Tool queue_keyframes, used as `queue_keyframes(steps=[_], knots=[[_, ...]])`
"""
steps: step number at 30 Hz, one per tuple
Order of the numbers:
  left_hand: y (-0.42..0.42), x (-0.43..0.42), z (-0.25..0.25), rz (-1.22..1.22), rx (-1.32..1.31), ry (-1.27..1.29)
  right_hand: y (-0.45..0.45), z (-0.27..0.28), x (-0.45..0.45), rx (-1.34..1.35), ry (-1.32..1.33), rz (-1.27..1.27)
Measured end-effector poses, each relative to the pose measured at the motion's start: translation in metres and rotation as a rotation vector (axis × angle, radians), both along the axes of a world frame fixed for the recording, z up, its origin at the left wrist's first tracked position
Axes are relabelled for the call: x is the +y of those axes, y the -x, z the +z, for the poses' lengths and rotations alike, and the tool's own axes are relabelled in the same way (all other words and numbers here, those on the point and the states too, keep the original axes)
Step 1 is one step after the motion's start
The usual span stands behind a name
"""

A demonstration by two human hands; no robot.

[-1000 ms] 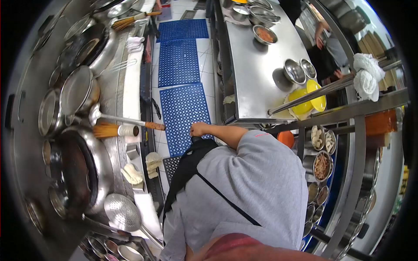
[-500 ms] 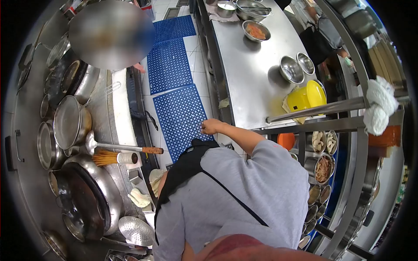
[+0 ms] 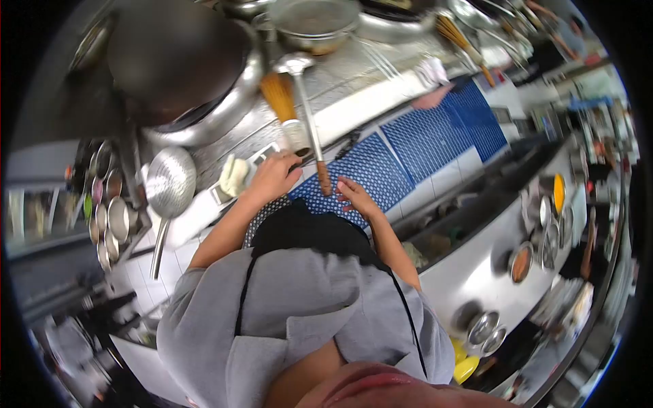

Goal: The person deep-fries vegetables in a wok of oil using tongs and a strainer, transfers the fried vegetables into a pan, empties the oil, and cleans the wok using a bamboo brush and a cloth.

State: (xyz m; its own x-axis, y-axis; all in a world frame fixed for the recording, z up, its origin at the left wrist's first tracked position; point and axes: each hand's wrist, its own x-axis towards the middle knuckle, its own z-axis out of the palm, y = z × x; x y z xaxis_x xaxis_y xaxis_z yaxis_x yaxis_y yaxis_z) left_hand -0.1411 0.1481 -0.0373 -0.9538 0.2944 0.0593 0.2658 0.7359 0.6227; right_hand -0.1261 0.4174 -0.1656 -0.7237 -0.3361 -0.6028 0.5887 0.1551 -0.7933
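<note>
My left hand (image 3: 274,177) is at the stove's front edge with fingers stretched out, nearly at the lower end of a bamboo wok brush (image 3: 279,97). Whether it touches the brush I cannot tell. To the right of the brush lies a ladle (image 3: 309,112) with a wooden handle end, jutting out over the edge. My right hand (image 3: 357,198) is raised beside that handle end, fingers apart, with nothing in it. A crumpled pale cloth (image 3: 235,175) sits just left of my left hand. Farther left is a perforated skimmer (image 3: 171,180).
A large wok (image 3: 204,112) stands at upper left, partly blurred. A sieve over a pot (image 3: 314,20) is at the back. Blue perforated mats (image 3: 381,166) cover the floor. On the right is a steel counter (image 3: 469,272) with metal bowls (image 3: 483,328).
My view has turned left from the aisle to face the stove. Both hands now show in front of me; before, only my right hand was visible, over the mats.
</note>
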Motion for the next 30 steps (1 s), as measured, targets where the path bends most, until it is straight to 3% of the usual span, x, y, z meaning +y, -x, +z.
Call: queue_keyframes(steps=[4,7,10,14,18,21,22,23,24,27,29,30], knots=[[-0.004,-0.059,-0.002,0.274,0.230,0.375,0.038,0.021,-0.049,0.020,0.200,0.139],[-0.015,-0.078,0.014,0.451,-0.086,0.575,0.054,0.012,-0.072,0.002,0.178,0.208],[-0.022,-0.106,-0.015,0.456,-0.219,0.497,0.057,0.003,-0.093,-0.076,0.343,0.237],[-0.012,-0.095,-0.012,0.475,-0.305,0.523,0.059,0.020,-0.106,0.015,0.139,0.236],[0.000,-0.091,-0.016,0.522,-0.375,0.589,0.079,0.022,-0.080,-0.013,0.052,0.451],[0.010,-0.095,0.005,0.676,-0.426,0.355,0.095,-0.001,-0.031,-0.085,0.009,0.433],[0.002,-0.129,-0.030,0.662,-0.255,0.185,0.100,-0.024,-0.009,-0.088,-0.022,0.405],[0.001,-0.145,-0.035,0.783,-0.442,-0.298,0.108,-0.038,0.016,-0.092,-0.055,0.378],[-0.002,-0.139,-0.024,0.882,-0.455,-0.759,0.119,-0.042,0.040,-0.115,-0.152,0.333],[0.015,-0.063,0.037,1.096,-0.217,-1.417,0.156,-0.045,0.101,-0.172,-0.235,0.271],[0.024,-0.068,0.021,0.518,-0.368,-1.795,0.182,-0.087,0.131,-0.130,-0.275,0.308],[0.034,-0.068,0.015,0.598,-0.386,-1.751,0.185,-0.090,0.140,-0.137,-0.262,0.292]])
